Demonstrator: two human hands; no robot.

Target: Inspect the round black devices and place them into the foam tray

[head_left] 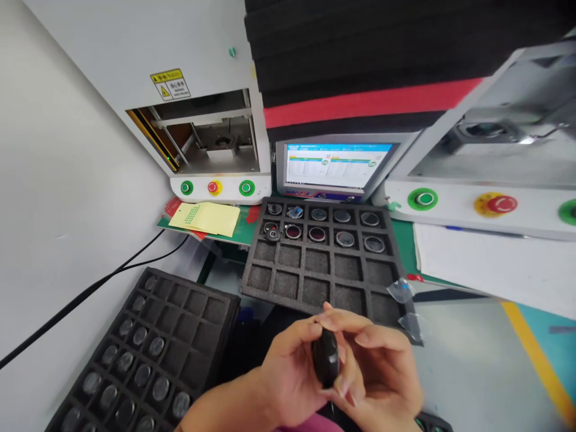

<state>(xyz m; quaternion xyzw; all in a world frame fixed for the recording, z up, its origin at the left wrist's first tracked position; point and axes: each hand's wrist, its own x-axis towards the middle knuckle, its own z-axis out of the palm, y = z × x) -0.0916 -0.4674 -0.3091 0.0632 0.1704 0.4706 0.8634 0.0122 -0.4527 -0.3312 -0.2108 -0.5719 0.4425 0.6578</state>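
Both hands meet low in the middle of the view around a black rounded watch case (326, 359), seen nearly edge-on. My left hand (288, 372) grips its left side, thumb near the top edge. My right hand (387, 366) closes on it from the right, with fingers at the top and along the side. The underside of the case is hidden by the fingers. Just beyond the hands lies a black foam tray (310, 256). Its two far rows hold round watch cases (345, 239), and a small black disc (272, 234) rests tilted over one pocket.
Another foam tray (180, 351) with round pieces stands lower left. Behind are a left press (220, 150), a screen (337, 165) and a right machine (450, 198) with buttons. Yellow cards (207, 217), white paper (486, 264) and clear film scraps (400, 290) lie around.
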